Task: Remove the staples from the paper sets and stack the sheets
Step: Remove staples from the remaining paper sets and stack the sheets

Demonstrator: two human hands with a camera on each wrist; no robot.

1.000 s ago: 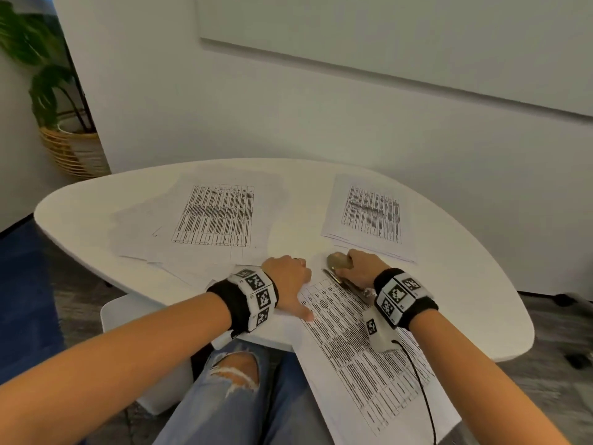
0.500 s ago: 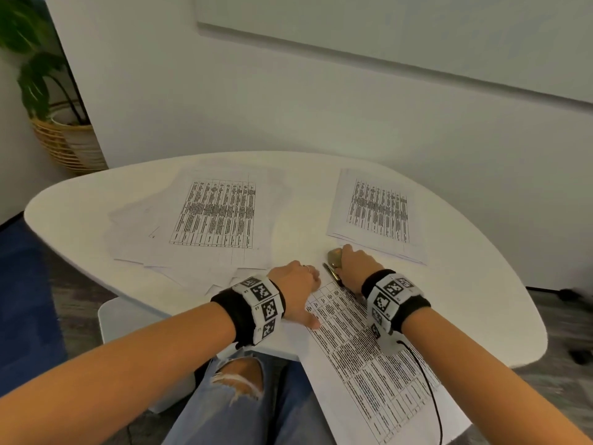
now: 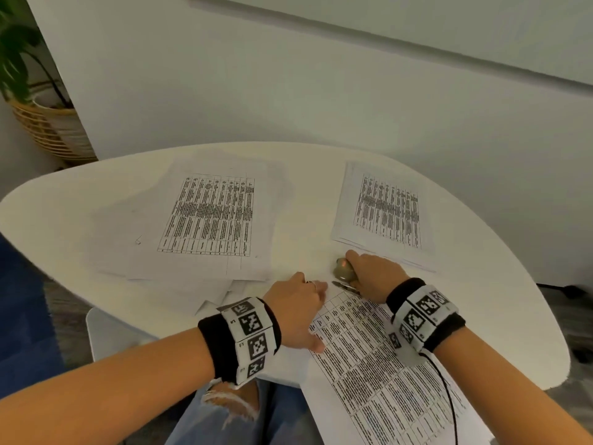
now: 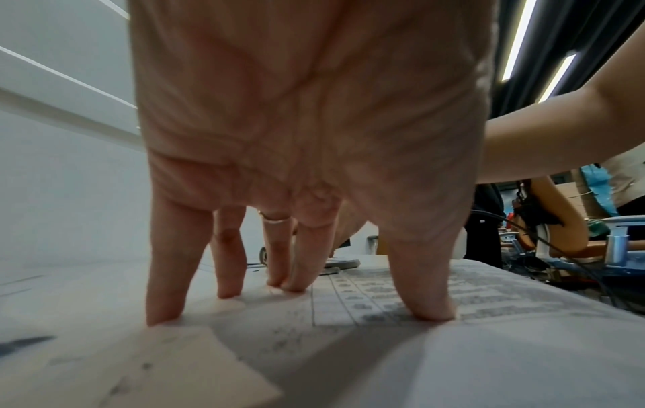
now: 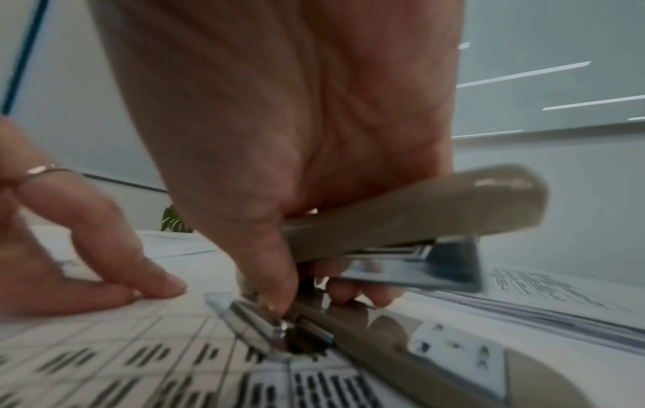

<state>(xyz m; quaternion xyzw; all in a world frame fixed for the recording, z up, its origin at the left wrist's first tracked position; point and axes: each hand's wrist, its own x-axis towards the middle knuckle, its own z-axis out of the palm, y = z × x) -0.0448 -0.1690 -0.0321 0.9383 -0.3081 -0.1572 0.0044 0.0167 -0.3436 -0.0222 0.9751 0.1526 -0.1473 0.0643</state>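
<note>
Head view: left hand (image 3: 296,311) flat, pinning printed white paper set (image 3: 378,361); right hand (image 3: 373,276), at two o'clock, gripping beige metal stapler (image 3: 344,270) to dig out staple.

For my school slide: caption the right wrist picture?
Right hand grips a beige stapler over printed paper.

Black wristbands (image 3: 221,342), checkered markers, ripped jeans (image 3: 231,409)

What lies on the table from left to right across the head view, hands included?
Loose spread of sheets → left hand → beige stapler → right hand.
</note>
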